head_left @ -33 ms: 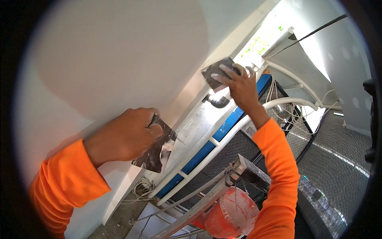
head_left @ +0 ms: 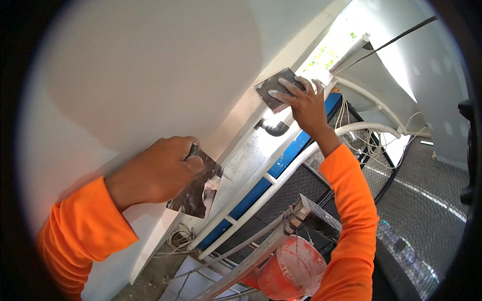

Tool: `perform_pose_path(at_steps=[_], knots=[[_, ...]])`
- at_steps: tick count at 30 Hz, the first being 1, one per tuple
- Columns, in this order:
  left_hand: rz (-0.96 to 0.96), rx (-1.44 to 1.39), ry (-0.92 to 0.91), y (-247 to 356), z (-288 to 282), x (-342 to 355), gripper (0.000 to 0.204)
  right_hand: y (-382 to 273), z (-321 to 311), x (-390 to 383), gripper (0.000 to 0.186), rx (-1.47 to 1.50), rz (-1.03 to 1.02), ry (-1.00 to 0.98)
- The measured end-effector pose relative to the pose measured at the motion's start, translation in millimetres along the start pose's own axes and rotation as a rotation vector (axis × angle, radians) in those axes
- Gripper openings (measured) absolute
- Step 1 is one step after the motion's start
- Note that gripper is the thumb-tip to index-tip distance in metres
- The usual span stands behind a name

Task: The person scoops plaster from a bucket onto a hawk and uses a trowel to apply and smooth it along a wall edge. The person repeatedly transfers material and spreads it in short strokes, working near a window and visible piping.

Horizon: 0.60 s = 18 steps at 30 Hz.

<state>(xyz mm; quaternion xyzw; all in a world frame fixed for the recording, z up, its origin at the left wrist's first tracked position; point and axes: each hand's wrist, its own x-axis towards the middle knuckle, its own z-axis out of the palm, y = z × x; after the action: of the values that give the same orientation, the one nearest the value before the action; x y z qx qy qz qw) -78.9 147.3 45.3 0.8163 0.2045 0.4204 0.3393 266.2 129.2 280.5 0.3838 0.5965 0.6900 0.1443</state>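
Note:
My left hand (head_left: 163,173), below the pale wall, is closed around a putty knife (head_left: 193,193). Its wide dark blade is smeared, with a lump of pale putty near one edge. Farther up and to the right, my right hand (head_left: 304,103) spreads its whitened fingers over a second flat, dark putty blade (head_left: 276,90) and grips it. That blade lies against the narrow pale edge strip (head_left: 288,62) of the wall; whether its whole edge touches cannot be made out. The thumb of my right hand is mostly hidden.
A red putty-stained bucket (head_left: 293,266) hangs by a wooden ladder (head_left: 251,266) at the lower right. White curved railing (head_left: 301,155) runs diagonally, with a dark pipe elbow (head_left: 275,128) beside it. Coiled pale cable (head_left: 181,236) lies lower down; a black cable (head_left: 406,35) crosses the upper right.
My right hand and its blade have shifted slightly up and to the right along the wall edge. My left hand is nearly still.

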Motion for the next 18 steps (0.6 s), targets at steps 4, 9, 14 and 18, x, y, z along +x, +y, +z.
perform_pose_path(at_steps=[4,9,14,18], knots=[[-0.092,-0.081,-0.033,0,2,1,0.029,25,30,-2,0.067,-0.003,-0.057,0.108],[0.008,-0.057,0.033,-2,-2,1,0.028,3,50,-3,0.059,-0.025,-0.037,0.111],[0.077,-0.007,0.086,-6,-4,4,0.028,-20,22,-28,0.056,0.013,-0.013,0.072],[0.054,0.001,0.061,-3,-1,4,0.029,-37,-11,-47,0.061,-0.093,-0.123,-0.039]])
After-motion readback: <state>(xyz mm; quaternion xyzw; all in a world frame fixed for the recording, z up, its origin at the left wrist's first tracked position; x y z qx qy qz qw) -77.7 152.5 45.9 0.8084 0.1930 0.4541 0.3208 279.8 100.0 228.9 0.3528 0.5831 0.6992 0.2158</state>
